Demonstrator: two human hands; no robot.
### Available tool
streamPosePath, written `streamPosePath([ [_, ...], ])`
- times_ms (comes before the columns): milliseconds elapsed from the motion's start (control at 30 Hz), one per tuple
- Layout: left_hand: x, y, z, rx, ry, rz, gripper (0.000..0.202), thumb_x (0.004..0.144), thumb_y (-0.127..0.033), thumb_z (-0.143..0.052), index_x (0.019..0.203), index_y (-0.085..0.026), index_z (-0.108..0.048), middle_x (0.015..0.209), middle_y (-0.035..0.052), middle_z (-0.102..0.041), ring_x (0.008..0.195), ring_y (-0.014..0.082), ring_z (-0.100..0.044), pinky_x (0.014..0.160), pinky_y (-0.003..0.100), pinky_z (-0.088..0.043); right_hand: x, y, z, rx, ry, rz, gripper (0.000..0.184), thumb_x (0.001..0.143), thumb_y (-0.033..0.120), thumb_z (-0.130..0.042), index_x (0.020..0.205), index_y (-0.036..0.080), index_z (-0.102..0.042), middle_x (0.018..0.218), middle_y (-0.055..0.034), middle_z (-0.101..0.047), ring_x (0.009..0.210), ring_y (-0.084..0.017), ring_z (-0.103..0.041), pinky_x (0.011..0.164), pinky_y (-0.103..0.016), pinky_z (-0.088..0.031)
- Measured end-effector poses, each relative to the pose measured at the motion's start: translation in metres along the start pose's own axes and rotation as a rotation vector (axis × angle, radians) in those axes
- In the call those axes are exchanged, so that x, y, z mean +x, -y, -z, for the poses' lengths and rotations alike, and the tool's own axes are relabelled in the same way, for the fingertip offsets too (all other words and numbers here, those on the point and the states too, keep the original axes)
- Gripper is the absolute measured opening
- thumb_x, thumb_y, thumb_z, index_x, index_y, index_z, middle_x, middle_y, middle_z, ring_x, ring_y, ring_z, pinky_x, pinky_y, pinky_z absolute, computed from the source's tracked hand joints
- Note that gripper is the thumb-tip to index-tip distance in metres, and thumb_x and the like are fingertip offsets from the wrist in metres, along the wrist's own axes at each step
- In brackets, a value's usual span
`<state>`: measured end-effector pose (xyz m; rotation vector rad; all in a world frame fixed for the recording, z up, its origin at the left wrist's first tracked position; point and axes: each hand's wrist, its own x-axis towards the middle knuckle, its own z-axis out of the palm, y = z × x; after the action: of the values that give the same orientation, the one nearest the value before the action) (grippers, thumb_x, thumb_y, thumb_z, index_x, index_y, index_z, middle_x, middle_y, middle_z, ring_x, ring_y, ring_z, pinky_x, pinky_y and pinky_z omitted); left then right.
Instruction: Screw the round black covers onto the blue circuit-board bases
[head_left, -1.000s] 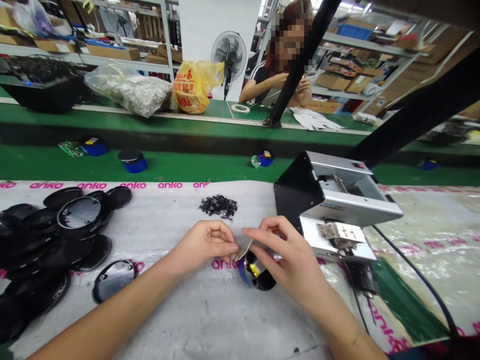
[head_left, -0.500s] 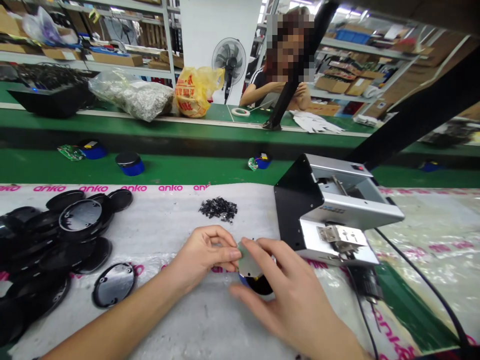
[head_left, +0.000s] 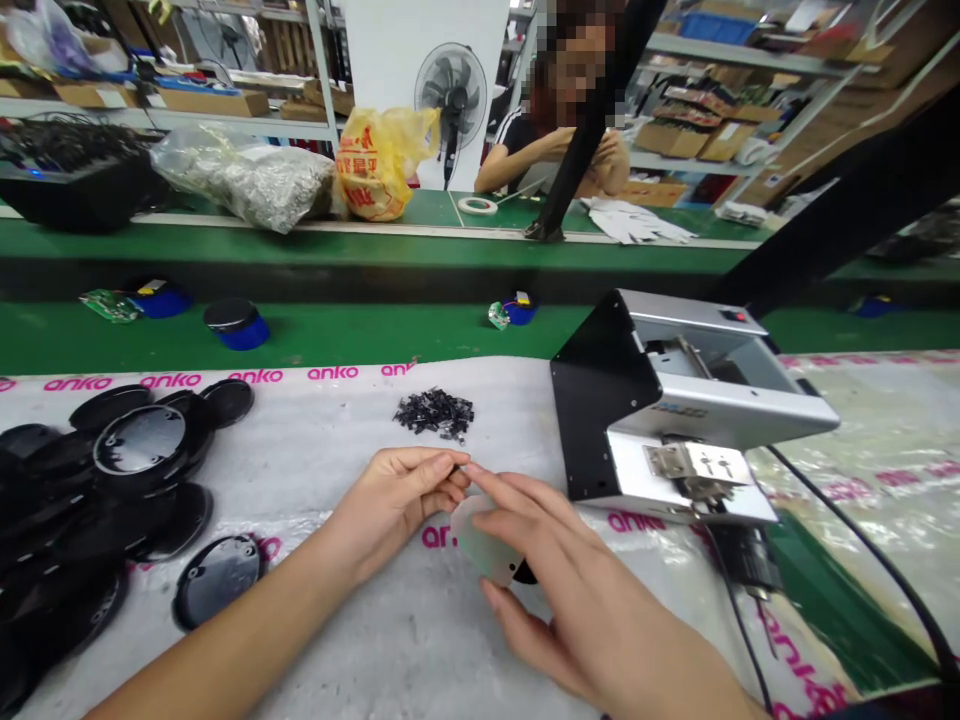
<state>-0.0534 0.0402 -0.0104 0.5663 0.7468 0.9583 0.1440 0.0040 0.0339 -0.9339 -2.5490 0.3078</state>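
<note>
My left hand [head_left: 409, 505] is closed in a pinch, with a tiny black part [head_left: 456, 467] showing at its fingertips. A pale, roundish plate [head_left: 480, 545] rests between the thumb and fingers of my right hand [head_left: 577, 590]. The right index fingertip meets the left fingertips beside the small part. Something black [head_left: 525, 573] peeks out behind the plate, mostly covered by my right hand. Just beyond my hands lies a heap of small black parts [head_left: 435, 412] on the white sheet.
Black round covers [head_left: 142, 440] are piled at the left, with one cover [head_left: 219, 580] nearer my left forearm. At the right stands a silver and black machine [head_left: 675, 400] with a cable. Blue round units [head_left: 238, 325] sit on the green strip behind. Across the bench a person [head_left: 555, 150] works.
The pale plate has turned and tilted in my right hand, covering most of the blue and black round unit seen before. My fingertips have come together, and the small black part now shows.
</note>
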Motion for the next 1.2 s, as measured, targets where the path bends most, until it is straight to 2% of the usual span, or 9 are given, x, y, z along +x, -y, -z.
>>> streamPosePath([
  [133, -0.001, -0.001, -0.001, 0.052, 0.044, 0.032, 0.021, 0.079, -0.031, -0.079, 0.087, -0.011, -0.079, 0.078, 0.0058, -0.073, 0.070, 0.0113, -0.064, 0.065, 0.020, -0.050, 0.004, 0.000, -0.003, -0.040, 0.002, 0.010, 0.019, 0.090, 0.011, -0.047, 0.109, 0.015, -0.050, 0.144, -0.0187, -0.050, 0.140, -0.031, -0.038, 0.102, -0.049, -0.053],
  [300, -0.002, -0.002, 0.002, 0.087, 0.067, 0.046, 0.021, 0.076, -0.031, -0.081, 0.080, -0.011, -0.079, 0.068, 0.0018, -0.068, 0.060, 0.0080, -0.057, 0.057, 0.019, -0.045, 0.004, -0.002, -0.008, -0.076, -0.007, 0.047, 0.015, 0.088, 0.008, -0.047, 0.101, 0.014, -0.048, 0.141, -0.0229, -0.051, 0.142, -0.035, -0.034, 0.103, -0.052, -0.051],
  [533, -0.004, -0.004, 0.002, 0.117, 0.086, 0.051, 0.023, 0.076, -0.034, -0.081, 0.078, -0.011, -0.078, 0.066, 0.0020, -0.066, 0.059, 0.0085, -0.056, 0.056, 0.020, -0.044, 0.004, -0.001, -0.006, -0.017, -0.034, 0.014, 0.022, 0.088, 0.007, -0.047, 0.108, 0.014, -0.049, 0.138, -0.0212, -0.054, 0.141, -0.030, -0.038, 0.104, -0.047, -0.052],
  [733, -0.006, -0.005, 0.002, 0.189, 0.074, 0.015, 0.020, 0.077, -0.033, -0.079, 0.075, -0.013, -0.078, 0.061, 0.0005, -0.065, 0.057, 0.0085, -0.053, 0.054, 0.020, -0.043, 0.004, 0.000, -0.006, -0.012, -0.025, 0.008, 0.021, 0.087, 0.006, -0.047, 0.106, 0.014, -0.050, 0.134, -0.0218, -0.058, 0.141, -0.028, -0.039, 0.106, -0.045, -0.051],
  [900, -0.009, -0.014, 0.000, 0.383, 0.069, -0.055, 0.007, 0.078, -0.023, -0.077, 0.074, -0.018, -0.080, 0.060, -0.0012, -0.068, 0.058, 0.0093, -0.056, 0.057, 0.020, -0.046, 0.004, 0.000, -0.006, 0.016, 0.008, 0.001, 0.022, 0.086, 0.006, -0.048, 0.106, 0.014, -0.050, 0.136, -0.0212, -0.056, 0.142, -0.026, -0.037, 0.107, -0.043, -0.049],
  [1033, -0.016, -0.023, -0.006, 0.575, 0.081, -0.106, 0.010, 0.081, -0.019, -0.072, 0.079, -0.023, -0.081, 0.060, -0.0041, -0.067, 0.055, 0.0079, -0.053, 0.060, 0.020, -0.046, 0.003, -0.002, -0.006, 0.031, 0.027, 0.001, 0.023, 0.086, 0.006, -0.048, 0.108, 0.015, -0.050, 0.141, -0.0193, -0.052, 0.143, -0.026, -0.035, 0.108, -0.045, -0.049],
  [1133, -0.022, -0.025, -0.011, 0.695, 0.078, -0.144, 0.014, 0.087, -0.025, -0.067, 0.091, -0.026, -0.081, 0.073, -0.0024, -0.073, 0.067, 0.0117, -0.061, 0.066, 0.022, -0.049, 0.003, -0.005, -0.007, 0.022, -0.010, -0.007, 0.030, 0.087, 0.006, -0.047, 0.116, 0.014, -0.048, 0.144, -0.0176, -0.049, 0.143, -0.026, -0.035, 0.108, -0.045, -0.049],
  [1200, -0.025, -0.024, -0.015, 0.729, 0.048, -0.194, 0.017, 0.089, -0.028, -0.066, 0.101, -0.027, -0.078, 0.090, -0.0009, -0.076, 0.088, 0.0163, -0.067, 0.082, 0.026, -0.051, 0.004, -0.007, -0.008, -0.020, -0.043, -0.011, 0.041, 0.088, 0.006, -0.047, 0.128, 0.012, -0.045, 0.144, -0.0164, -0.049, 0.141, -0.027, -0.038, 0.107, -0.047, -0.049],
])
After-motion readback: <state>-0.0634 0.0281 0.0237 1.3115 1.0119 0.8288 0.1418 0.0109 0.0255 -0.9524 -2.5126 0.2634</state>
